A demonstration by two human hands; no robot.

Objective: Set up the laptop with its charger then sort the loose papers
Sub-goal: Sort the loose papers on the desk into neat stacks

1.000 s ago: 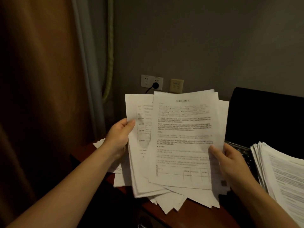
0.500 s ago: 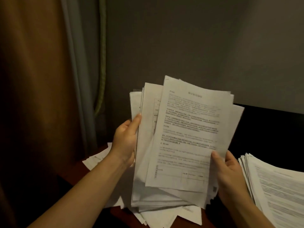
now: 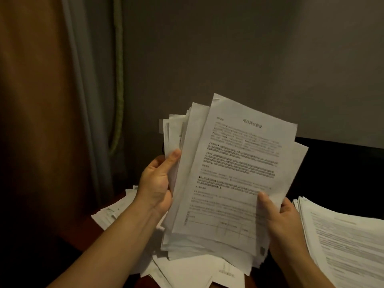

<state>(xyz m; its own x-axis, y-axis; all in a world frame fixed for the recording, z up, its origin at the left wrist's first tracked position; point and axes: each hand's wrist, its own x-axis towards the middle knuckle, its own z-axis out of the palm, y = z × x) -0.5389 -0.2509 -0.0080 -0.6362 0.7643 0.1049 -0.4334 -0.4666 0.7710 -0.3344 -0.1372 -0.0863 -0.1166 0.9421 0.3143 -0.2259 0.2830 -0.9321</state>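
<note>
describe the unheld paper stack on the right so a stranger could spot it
Find the dark laptop screen at right, below the grey wall. In front of it, at the frame's right edge, lies a stack of papers. Unlike the fanned bundle in the left hand and right hand, it lies flat, untouched.

Dim grey wall point(image 3: 228, 48), brown curtain point(image 3: 37, 100)

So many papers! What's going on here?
A person is sorting paperwork. Both hands hold a thick, uneven stack of printed sheets upright: the left hand grips its left edge, the right hand its lower right edge, thumb on the front page. More loose sheets lie spread underneath, and another pile sits to the right.
</note>
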